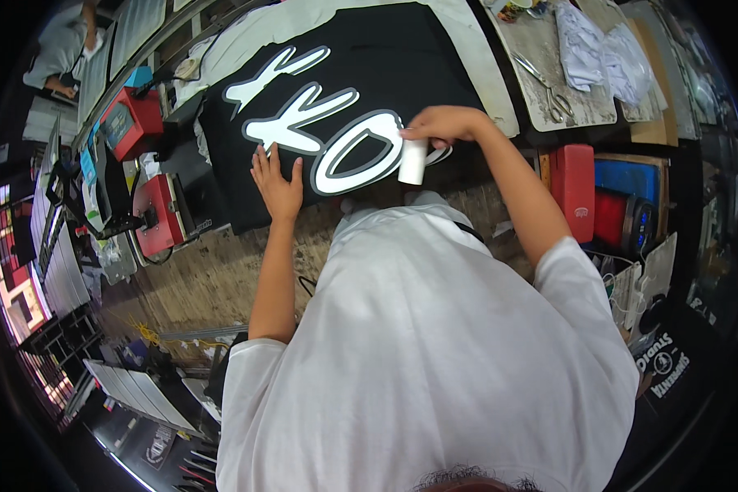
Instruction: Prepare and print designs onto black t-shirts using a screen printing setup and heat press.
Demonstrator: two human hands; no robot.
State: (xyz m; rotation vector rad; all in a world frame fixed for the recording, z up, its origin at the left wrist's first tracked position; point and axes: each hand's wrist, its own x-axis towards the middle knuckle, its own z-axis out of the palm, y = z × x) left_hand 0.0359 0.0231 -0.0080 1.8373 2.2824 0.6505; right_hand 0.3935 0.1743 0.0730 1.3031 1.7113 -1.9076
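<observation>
A black cloth [385, 57] lies spread over the work table, with large white, grey-edged letter shapes [357, 152] on it. My left hand [278, 185] rests at its near edge, fingers apart, the fingertips touching the cloth beside a letter. Over the near right letter, my right hand [444, 125] has its fingers closed at the upper end of a white cylinder [413, 164], which looks like a roll. Part of a letter is hidden behind that hand and the cylinder. What the cylinder is made of I cannot make out.
Scissors [547, 88] lie on a worn board at the right, near white bundled cloth [584, 57]. A red machine [131, 123] stands left, a red box [572, 193] right. Another person [64, 53] is at the far left. Pale cloth [488, 70] shows beneath the black one.
</observation>
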